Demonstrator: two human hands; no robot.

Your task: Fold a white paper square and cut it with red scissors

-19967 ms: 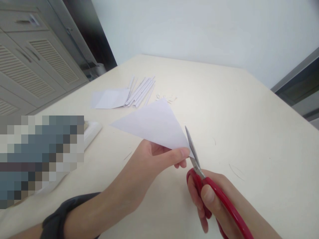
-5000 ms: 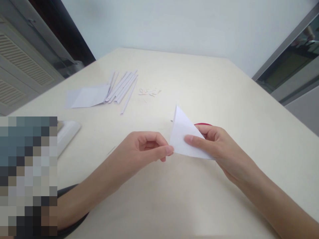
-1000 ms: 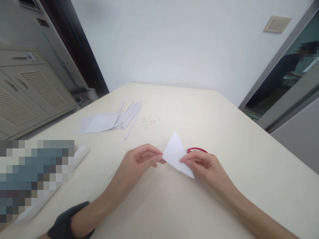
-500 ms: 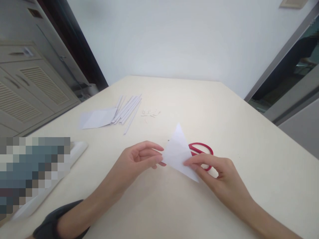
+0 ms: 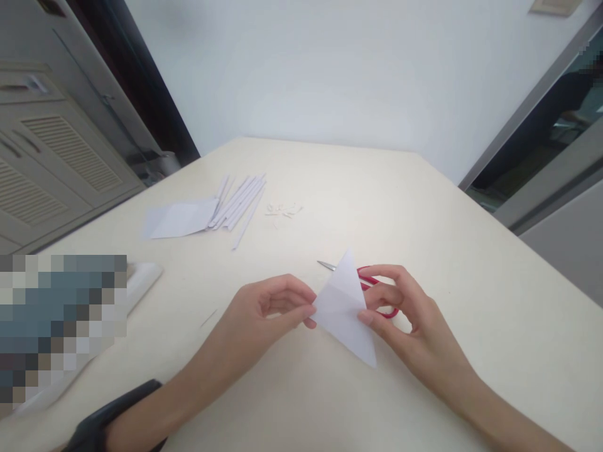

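Observation:
A white paper folded into a triangle (image 5: 346, 311) is held upright just above the cream table (image 5: 424, 213). My left hand (image 5: 271, 307) pinches its left corner between thumb and fingers. My right hand (image 5: 402, 314) pinches its right edge. Red-handled scissors (image 5: 372, 290) lie flat on the table behind the paper, mostly hidden by it and by my right fingers; only the blade tip and part of a handle loop show.
Farther back on the left lie a flat white sheet (image 5: 179, 218), several rolled paper sticks (image 5: 238, 201) and small paper scraps (image 5: 282, 210). A white tray-like object (image 5: 141, 279) sits at the left edge beside a blurred patch. Cabinets stand left; a doorway opens at right.
The scissors were set down on the table since the oldest frame. Over the last second both hands and the folded triangle shifted slightly lower and the paper turned a little.

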